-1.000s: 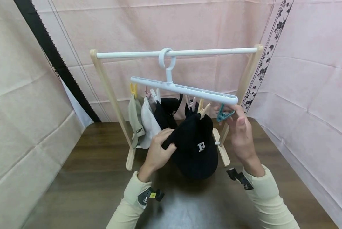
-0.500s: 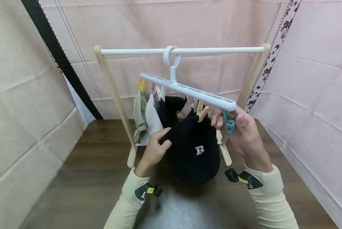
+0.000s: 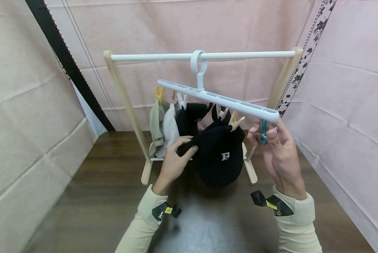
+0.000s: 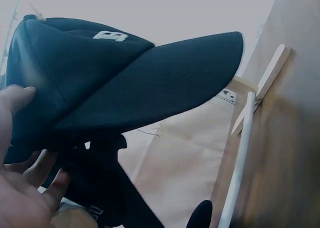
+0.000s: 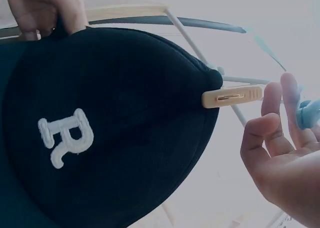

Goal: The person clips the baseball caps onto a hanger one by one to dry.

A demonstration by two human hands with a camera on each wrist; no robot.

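Observation:
A black cap with a white letter R hangs from the pale blue hanger, its crown clipped by a cream clothespin. My left hand pinches the cap's left edge, with the thumb on the outside in the left wrist view, where the brim juts out to the right. Under the hanger's low right end, my right hand holds a teal clothespin between thumb and fingers. That clothespin is partly cut off in the right wrist view.
Further left on the hanger hang a sage cloth, a white cloth and another black cap, held by clothespins. The white rail of a wooden rack carries the hanger. The rack stands on a brown table before pale cloth walls.
My right hand has closed its thumb and fingers on the teal clothespin, which has turned upright. The hanger has slid slightly right along the rail. The left hand keeps its pinch on the cap.

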